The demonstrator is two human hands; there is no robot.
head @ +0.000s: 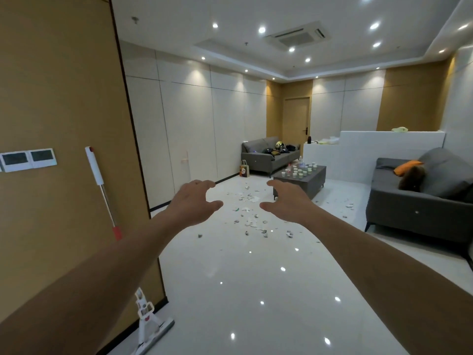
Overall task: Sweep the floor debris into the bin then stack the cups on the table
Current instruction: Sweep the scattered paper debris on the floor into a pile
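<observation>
Head-camera view: both arms were stretched forward at chest height, the fingers of the left hand loosely spread and bent, grasping nothing, and the fingers of the right hand likewise released and empty, palms turned toward each other with a gap between them. Beyond the hands, floor debris lay scattered in small grey and white bits across the glossy white floor, between the person and a low grey bench. On that bench stood the cups, a loose cluster of small pale ones, none of them stacked, with a clear bottle among them at the far end. A white mop with a red band on its handle leaned against the tan wall panel at the left, its flat head resting on the floor near the lower edge of the frame, well apart from both hands. Two wall switches sat on the same panel beside the mop's top. A grey sofa stood against the far wall behind the bench, dark items piled on its seat and a paper bag on the floor at its left end. A second grey sofa with an orange cushion stood along the right, more debris in front of it.
</observation>
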